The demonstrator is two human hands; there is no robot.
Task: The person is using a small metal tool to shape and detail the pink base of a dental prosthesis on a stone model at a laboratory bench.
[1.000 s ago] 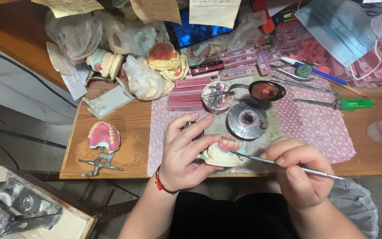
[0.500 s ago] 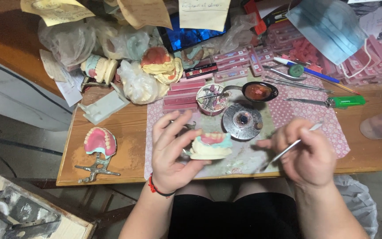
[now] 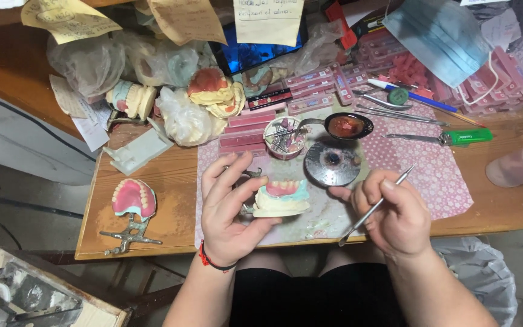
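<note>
Nearest the body, the left hand (image 3: pixel 231 212) cups a pale dental cast (image 3: pixel 281 198) with pink wax gums and a row of teeth, thumb beneath and fingers curled loosely around its left side, so the tooth row faces up and toward the person, open to view. It sits just above the near edge of the wooden table (image 3: pixel 171 181), over the pink patterned mat (image 3: pixel 437 175). To its right, the right hand (image 3: pixel 394 212) is closed in a pen-like grip on a thin metal instrument (image 3: pixel 375 207), tip angled down and left, well short of the cast; the grip seems suited to fine work.

Just beyond the hands lies a round metal dish (image 3: pixel 332 162), then a small cup of metal bits (image 3: pixel 284 136) and a spoon (image 3: pixel 346 126) with reddish contents, all within easy reach. At the near left stands another pink denture on a metal articulator (image 3: pixel 129 212). Farther back are bagged casts (image 3: pixel 186 118), pink tooth strips (image 3: pixel 310 91) and a blue face mask (image 3: pixel 440 36).
</note>
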